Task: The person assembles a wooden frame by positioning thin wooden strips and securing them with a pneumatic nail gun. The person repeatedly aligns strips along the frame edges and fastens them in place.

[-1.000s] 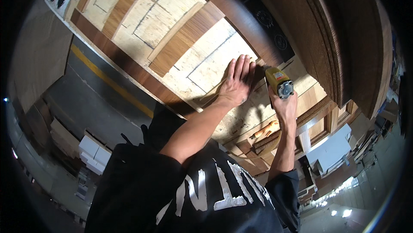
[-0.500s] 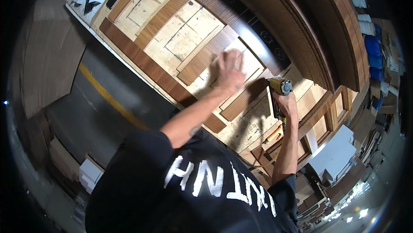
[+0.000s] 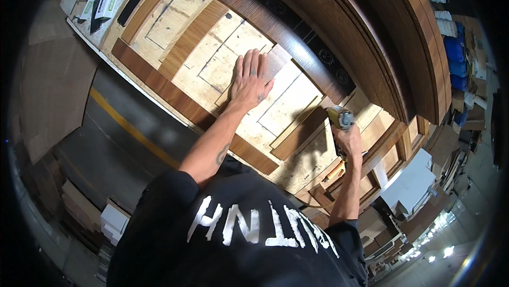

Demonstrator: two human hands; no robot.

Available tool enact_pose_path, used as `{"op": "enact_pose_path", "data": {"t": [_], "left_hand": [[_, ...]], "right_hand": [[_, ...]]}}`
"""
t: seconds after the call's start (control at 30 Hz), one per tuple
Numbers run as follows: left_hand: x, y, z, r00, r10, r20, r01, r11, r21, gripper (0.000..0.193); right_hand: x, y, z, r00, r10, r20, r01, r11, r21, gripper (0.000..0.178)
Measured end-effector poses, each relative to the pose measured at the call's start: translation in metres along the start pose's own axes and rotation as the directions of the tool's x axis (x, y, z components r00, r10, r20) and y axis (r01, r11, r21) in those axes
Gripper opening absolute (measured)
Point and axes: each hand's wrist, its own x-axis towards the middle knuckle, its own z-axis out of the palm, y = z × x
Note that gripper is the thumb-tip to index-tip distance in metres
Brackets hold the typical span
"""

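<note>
My left hand (image 3: 248, 83) lies flat, its fingers stretched, on a brown wooden slat (image 3: 278, 60) of a ladder-like frame and covers most of that slat. My right hand (image 3: 350, 141) grips a nail gun (image 3: 341, 118) with a yellowish body and grey head, held by the frame's right part. Between my hands, another slat (image 3: 299, 134) lies partly in shadow. Farther left is a lighter slat (image 3: 193, 35). A long near rail (image 3: 164, 86) and a dark far rail (image 3: 233, 0) run along the slats' ends. The nail gun's tip is hidden.
The worktop (image 3: 220, 48) bears pencil lines. Tall curved wooden pieces (image 3: 366, 38) stand at the far right. An orange hand tool (image 3: 335, 171) lies below the nail gun. Small boxes (image 3: 106, 3) sit at the far left corner. A yellow line (image 3: 127, 125) crosses the floor.
My left hand has moved left from above the gap between two slats and now rests flat on the middle slat. My right hand still holds the nail gun, slightly nearer me.
</note>
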Motion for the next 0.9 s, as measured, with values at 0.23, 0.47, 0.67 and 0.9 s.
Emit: {"op": "enact_pose_path", "data": {"t": [0.23, 0.47, 0.67, 0.9], "left_hand": [[0.006, 0.0, -0.018, 0.998, 0.036, -0.043, -0.037, 0.999, -0.019, 0.082], [0.003, -0.004, 0.001, 0.997, 0.034, 0.067, -0.031, 0.998, -0.058, 0.093], [0.003, -0.007, -0.003, 0.994, 0.043, 0.103, -0.033, 0.995, -0.097, 0.096], [0.003, -0.007, -0.002, 0.993, 0.042, 0.112, -0.035, 0.997, -0.065, 0.094]], "right_hand": [[0.025, -0.124, 0.007, 0.978, -0.206, -0.024, 0.207, 0.972, 0.114, 0.032], [0.063, -0.175, 0.013, 0.951, -0.309, 0.028, 0.306, 0.948, 0.084, 0.028], [0.069, -0.185, 0.012, 0.972, -0.223, 0.071, 0.224, 0.975, -0.004, 0.035], [0.069, -0.193, 0.015, 0.98, -0.188, 0.058, 0.189, 0.982, -0.005, 0.038]]}}
